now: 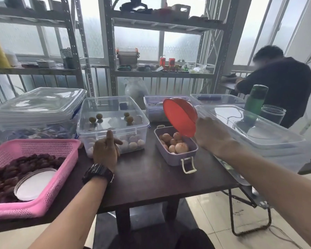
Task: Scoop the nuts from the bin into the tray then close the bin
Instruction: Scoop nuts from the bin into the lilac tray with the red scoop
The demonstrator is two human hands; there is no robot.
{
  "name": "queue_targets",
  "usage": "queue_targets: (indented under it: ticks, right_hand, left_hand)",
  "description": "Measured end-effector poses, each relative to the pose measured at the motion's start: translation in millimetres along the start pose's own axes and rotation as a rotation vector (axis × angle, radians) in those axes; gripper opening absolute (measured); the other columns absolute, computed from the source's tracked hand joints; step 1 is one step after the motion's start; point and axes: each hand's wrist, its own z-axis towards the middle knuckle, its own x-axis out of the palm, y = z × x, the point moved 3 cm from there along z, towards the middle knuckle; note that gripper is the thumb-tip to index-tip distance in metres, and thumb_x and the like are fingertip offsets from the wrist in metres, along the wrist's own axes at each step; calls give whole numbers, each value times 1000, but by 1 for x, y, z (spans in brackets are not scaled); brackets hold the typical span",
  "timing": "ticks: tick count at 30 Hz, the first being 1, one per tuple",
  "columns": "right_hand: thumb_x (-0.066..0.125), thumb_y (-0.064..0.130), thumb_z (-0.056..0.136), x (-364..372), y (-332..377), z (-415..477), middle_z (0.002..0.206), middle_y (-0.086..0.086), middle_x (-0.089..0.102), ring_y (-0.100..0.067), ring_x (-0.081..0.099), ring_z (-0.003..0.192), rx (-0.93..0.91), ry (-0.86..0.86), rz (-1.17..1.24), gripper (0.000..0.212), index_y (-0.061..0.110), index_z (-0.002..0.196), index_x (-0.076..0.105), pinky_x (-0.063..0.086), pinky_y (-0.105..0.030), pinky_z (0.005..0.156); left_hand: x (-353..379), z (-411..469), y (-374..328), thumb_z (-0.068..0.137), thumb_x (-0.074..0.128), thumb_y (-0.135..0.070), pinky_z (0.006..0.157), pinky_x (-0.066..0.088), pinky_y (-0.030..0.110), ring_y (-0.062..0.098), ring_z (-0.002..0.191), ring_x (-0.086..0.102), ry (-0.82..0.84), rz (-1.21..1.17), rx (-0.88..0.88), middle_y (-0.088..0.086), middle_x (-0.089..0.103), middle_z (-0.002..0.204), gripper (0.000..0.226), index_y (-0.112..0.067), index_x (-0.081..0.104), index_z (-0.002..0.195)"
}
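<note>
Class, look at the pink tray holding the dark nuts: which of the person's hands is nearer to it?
Left. The left hand hovers just right of the pink tray's far corner; the right hand is across the table, holding the red lid above the purple box.

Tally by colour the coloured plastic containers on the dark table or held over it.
Pink: 1, basket
Purple: 1, box
Red: 1, bowl, held by the right hand
Total: 3
</note>
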Motion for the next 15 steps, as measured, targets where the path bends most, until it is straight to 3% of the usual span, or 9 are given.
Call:
queue_targets:
  ticks: [5,8,12,15]
  right_hand:
    - [47,3,83,-12,21,27,100,-21,66,-39,64,93,8,-43,22,26,-1,104,61,51,-39,74]
    - [46,2,82,-17,47,55,100,-20,65,-39,64,92,-58,-113,100,28,0,106,60,54,-42,77]
    - [48,3,85,-11,96,91,100,-18,64,-38,64,97,-154,-74,81,27,-1,109,59,49,-39,72]
    - [48,7,86,-2,129,113,98,-16,64,-37,65,99,-156,-37,153,25,1,107,61,41,-36,67]
  left_hand:
    - [2,2,4,95,29,-63,59,47,34,12,30,48,25,-54,-52,4,47,31,73,-16,66,53]
    - [2,0,3,94,27,-65,72,51,46,12,31,50,50,-51,-52,7,49,32,76,-14,67,53]
    - [1,-1,2,95,30,-62,57,43,30,9,31,47,48,-66,-62,3,47,31,72,-17,66,51]
    - [2,-1,3,96,31,-57,55,40,28,8,30,46,40,-49,-66,1,45,30,69,-20,65,50]
